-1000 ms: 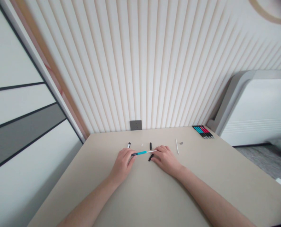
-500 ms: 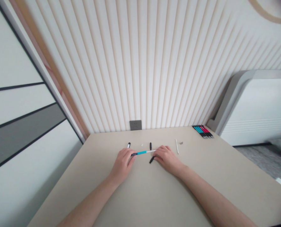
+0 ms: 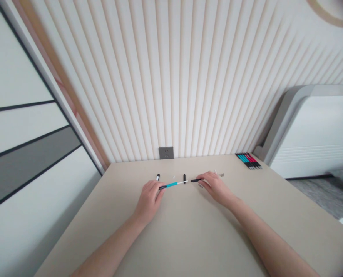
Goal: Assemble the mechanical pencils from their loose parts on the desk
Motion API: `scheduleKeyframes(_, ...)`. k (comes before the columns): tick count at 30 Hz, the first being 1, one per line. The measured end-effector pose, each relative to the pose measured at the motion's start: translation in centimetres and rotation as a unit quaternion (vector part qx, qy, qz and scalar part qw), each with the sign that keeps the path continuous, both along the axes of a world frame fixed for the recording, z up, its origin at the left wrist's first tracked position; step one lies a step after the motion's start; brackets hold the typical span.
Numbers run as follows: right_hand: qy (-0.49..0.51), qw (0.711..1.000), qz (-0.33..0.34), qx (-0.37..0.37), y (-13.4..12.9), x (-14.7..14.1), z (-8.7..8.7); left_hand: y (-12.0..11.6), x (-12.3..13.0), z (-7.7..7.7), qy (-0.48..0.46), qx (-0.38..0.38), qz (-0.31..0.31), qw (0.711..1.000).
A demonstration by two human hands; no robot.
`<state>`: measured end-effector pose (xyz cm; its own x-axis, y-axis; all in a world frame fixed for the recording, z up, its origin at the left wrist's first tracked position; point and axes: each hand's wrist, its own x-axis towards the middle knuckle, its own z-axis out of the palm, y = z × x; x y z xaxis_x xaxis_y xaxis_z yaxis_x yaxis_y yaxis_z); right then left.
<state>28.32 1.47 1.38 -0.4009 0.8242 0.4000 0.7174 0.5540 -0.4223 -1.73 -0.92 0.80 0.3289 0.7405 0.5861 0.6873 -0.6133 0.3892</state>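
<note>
Between thumb and fingers, my left hand (image 3: 150,195) holds a pen barrel (image 3: 171,184), black at the held end and turquoise farther along. A thin white refill (image 3: 183,182) sticks out of its right end. My right hand (image 3: 216,187) pinches a short black pen part (image 3: 194,180), whose free end points left at the refill tip, with a small gap between. Just below the right fingers lies a tiny metallic piece (image 3: 200,186), perhaps a spring. Another black pen part (image 3: 184,178) lies behind the refill. A black-and-white piece (image 3: 158,177) is beyond my left fingers.
Several turquoise and red pens (image 3: 248,161) lie in a row at the table's back right corner. Small metallic bits (image 3: 222,175) and a white stick end (image 3: 215,171) show behind my right hand. A wall socket (image 3: 166,152) sits above the table's (image 3: 165,238) back edge.
My right hand has moved right, off the refill, and now holds the black pen part that lay slanted beside it. My left hand keeps the barrel nearly in place.
</note>
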Motion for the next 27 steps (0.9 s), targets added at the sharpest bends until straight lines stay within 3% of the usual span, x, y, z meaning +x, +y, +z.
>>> scheduleKeyframes(8, 0.031, 0.996, -0.081, 0.017, 0.7, 2.1, 0.6, 0.1, -0.1, 0.0, 0.000, 0.006, 0.010, 1.000)
scheduleKeyframes(14, -0.056, 0.997, -0.001, -0.050, -0.5, -0.1, 0.4, 0.0, 0.0, 0.1, -0.004, 0.008, 0.009, 1.000)
scheduleKeyframes(20, -0.080, 0.994, 0.003, -0.072, -0.8, -0.8, 0.2, 0.0, 0.0, 0.0, 0.001, 0.003, 0.006, 1.000)
scheduleKeyframes(27, -0.073, 0.990, -0.105, -0.061, 0.2, 0.5, -1.0, 0.1, -0.1, -0.4, 0.004, -0.004, 0.006, 1.000)
